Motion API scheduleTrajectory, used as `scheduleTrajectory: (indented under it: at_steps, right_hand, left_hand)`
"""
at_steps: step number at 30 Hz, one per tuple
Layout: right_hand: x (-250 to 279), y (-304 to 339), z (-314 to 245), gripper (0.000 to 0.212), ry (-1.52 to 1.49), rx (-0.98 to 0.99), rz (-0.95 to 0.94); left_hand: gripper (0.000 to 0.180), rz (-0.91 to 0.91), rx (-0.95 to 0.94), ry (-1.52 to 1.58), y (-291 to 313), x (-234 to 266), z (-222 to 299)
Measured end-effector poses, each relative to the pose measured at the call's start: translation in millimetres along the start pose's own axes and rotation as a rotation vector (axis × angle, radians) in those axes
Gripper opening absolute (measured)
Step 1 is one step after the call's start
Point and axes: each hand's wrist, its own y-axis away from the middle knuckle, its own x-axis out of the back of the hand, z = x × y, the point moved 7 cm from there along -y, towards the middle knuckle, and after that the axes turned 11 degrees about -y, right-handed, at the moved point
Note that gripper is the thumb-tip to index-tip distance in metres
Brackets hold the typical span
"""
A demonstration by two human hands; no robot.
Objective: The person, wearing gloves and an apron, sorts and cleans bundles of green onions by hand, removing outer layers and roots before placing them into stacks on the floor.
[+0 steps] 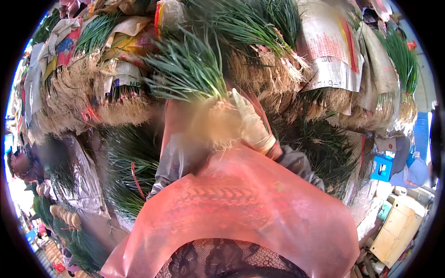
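From my end, I see the bunch of spring onions (194, 69) held up in front of the body, between the two hands, its green leaves fanning up and to the left and its pale roots hanging down. My right hand (252, 121), in a pale glove, is against the right side of the roots; its fingers point upward, but I can't tell how far they close around the bunch. My left hand (199, 121) is on the other side, lost in a blurred patch, so I can't tell how its fingers stand or what they grip.

Below the hands hangs a translucent pink apron (250, 185). Beyond them, more spring onions (269, 51) are heaped at the upper right, beside a white printed sack (330, 51). Rooted bundles (74, 88) are piled at the upper left. Dark greens (132, 160) with a red tie (136, 178) lie left of the apron, and a blue stool (382, 167) stands far right.
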Motion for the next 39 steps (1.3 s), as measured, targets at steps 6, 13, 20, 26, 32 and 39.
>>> scheduleTrajectory:
  at_steps: [6,13,20,26,32,39]
  right_hand:
    - [-6.0,-4.1,-11.0,0.061,0.694,0.233,0.005]
    - [22.3,-40.5,-39.2,0.053,-0.306,-0.157,-0.232]
    - [-60.6,-23.1,-43.7,0.068,-1.074,-0.596,-0.4]
    - [-44.6,-40.0,-21.4,0.058,-0.969,-0.54,-0.326]
    - [-68.4,-67.2,13.2,0.047,-0.953,-0.551,-0.088]
    - [-155.6,-55.9,-32.8,0.051,-0.671,-0.309,-0.25]
  left_hand:
    - [0.039,0.027,-0.012,-0.143,-0.3,-6.7,-0.4]
    - [0.044,-0.032,-0.086,-0.379,45.5,-26.9,20.2]
    - [0.057,-0.221,-0.18,-0.665,74.8,-30.8,3.5]
    - [0.083,0.515,-0.526,-1.297,81.4,8.8,23.6]
    - [0.1,0.555,-0.515,-1.276,106.3,-14.4,37.7]
    - [0.067,0.398,-0.743,-0.631,148.5,18.3,39.6]
